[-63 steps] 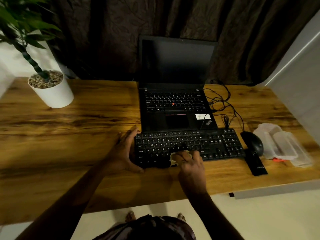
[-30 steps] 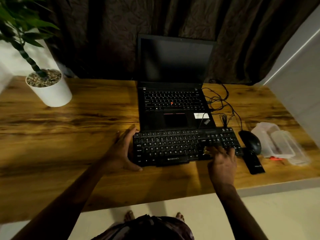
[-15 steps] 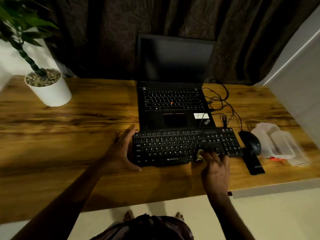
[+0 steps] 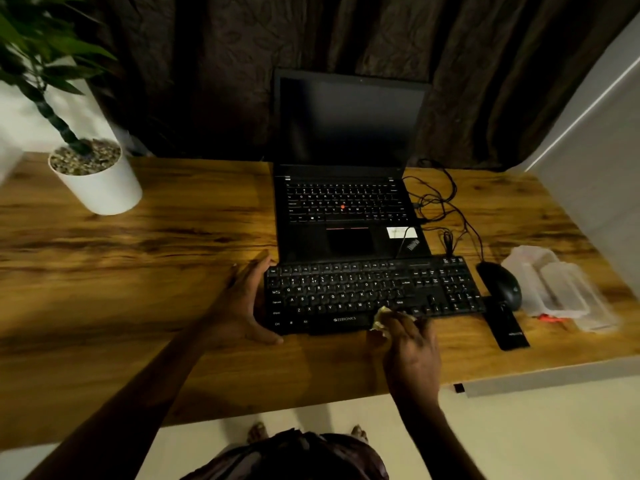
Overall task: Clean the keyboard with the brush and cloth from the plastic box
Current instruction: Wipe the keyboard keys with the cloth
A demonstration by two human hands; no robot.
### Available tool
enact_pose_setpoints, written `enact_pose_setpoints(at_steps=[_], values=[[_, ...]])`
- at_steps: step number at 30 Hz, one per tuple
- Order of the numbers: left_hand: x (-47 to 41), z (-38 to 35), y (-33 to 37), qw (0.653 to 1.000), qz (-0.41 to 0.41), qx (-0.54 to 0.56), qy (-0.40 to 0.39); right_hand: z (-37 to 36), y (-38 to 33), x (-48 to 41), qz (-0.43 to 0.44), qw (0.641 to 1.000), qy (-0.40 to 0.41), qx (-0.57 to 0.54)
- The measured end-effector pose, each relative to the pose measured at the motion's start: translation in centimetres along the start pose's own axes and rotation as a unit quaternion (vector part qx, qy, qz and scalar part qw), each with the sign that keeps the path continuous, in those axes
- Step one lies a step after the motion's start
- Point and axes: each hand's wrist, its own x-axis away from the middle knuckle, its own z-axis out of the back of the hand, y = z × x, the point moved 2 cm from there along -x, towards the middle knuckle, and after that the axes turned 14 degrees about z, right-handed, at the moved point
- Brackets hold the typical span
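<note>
**At the keyboard's near edge: cloth pass heads back left**

Nearest the camera, the R hand holds the bunched pale cloth under bent fingers and presses it on the bottom key row, just right of the space bar. About 1 s ago the same hand was over by the numpad, and half a sec ago it was partway back. So the wipe has reversed and is travelling left along the front row.

The L hand hasn't shifted. It's spread wide, w/ the thumb at the near-left corner and the fingers up the left end, bracing the keyboard on the surface. The keyboard sits where it did, butted against the laptop behind it.

Judgement: this is the cloth stage, mid-way. The front row is getting repeat passes, and the upper rows and numpad prob. still need theirs.

Further right, past the mouse, the plastic box lies open and untouched. A small red-orange item sits at its near edge. Can't tell if that's the brush.
</note>
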Motion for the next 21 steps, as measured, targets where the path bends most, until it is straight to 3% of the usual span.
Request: enact_pose_setpoints(at_steps=[3,10,17,21], values=[[-0.1,-0.1,-0.3,1.0,-0.005,-0.004,0.003,0.2,-0.3,0.4,0.005,1.0,0.0,0.003],[-0.6,-0.5,-1.1,0.999,0.033,-0.002,-0.009,1.1,3.3,0.0,-0.082,0.996,0.016,0.037],[-1.0,-0.9,-1.8,0.999,0.032,-0.011,-0.012,-0.3,-0.5,0.5,0.007,1.0,0.011,0.006],[-0.9,-0.7,-1.3,1.0,0.023,0.003,-0.018,0.3,2.0,0.4,-0.028,0.999,0.009,0.037]])
